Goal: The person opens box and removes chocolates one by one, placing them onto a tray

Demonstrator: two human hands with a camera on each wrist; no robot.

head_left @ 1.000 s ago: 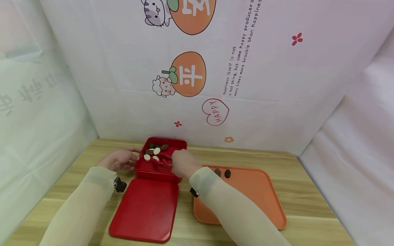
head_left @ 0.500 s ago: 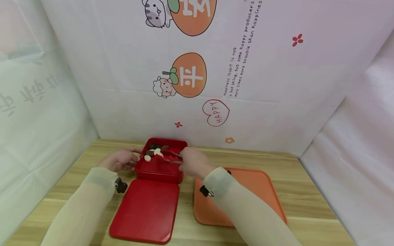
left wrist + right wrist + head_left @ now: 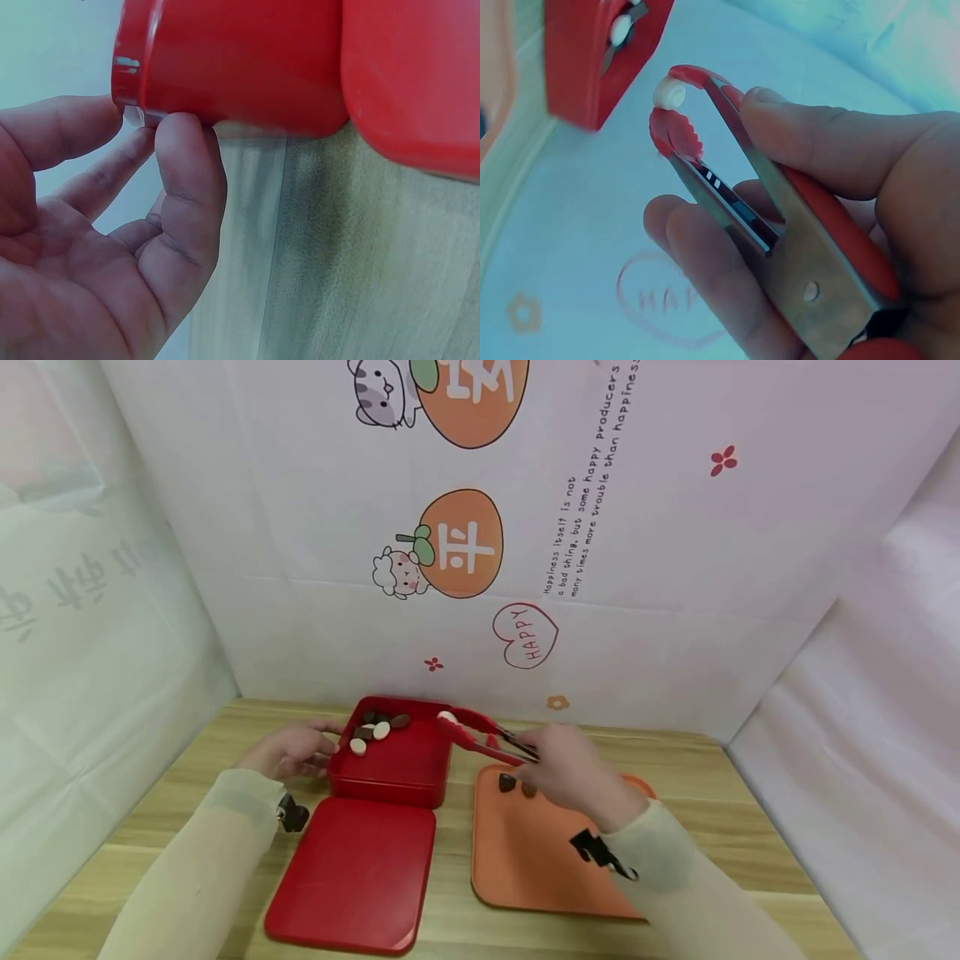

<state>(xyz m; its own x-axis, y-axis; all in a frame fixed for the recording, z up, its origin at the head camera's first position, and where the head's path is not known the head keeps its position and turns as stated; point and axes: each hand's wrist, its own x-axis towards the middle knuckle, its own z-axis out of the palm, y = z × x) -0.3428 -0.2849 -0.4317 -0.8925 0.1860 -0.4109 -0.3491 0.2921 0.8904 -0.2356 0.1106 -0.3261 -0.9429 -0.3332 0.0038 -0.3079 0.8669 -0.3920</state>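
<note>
My right hand (image 3: 573,772) grips red-tipped metal tongs (image 3: 780,217) by the handle, thumb on one arm and fingers on the other. Between the tong tips is a small round white piece (image 3: 670,94), like a candy. The tips hover by the right rim of a red box (image 3: 390,789). Inside the box, at its left, lie several white and brown pieces (image 3: 382,730). At the box's left side, my left hand (image 3: 292,750) rests its fingertips on the outer wall, near the rim in the left wrist view.
In front of the box lies a flat red lid (image 3: 352,877). An orange tray (image 3: 540,860) stands to the right with dark brown pieces (image 3: 507,782) near its back edge, partly hidden by my right hand. A printed white sheet (image 3: 645,660) rises behind the wooden table (image 3: 750,843).
My right hand has moved right with the tongs, from inside the box to beyond its right rim, bringing out the white piece. My left hand has stayed at the box.
</note>
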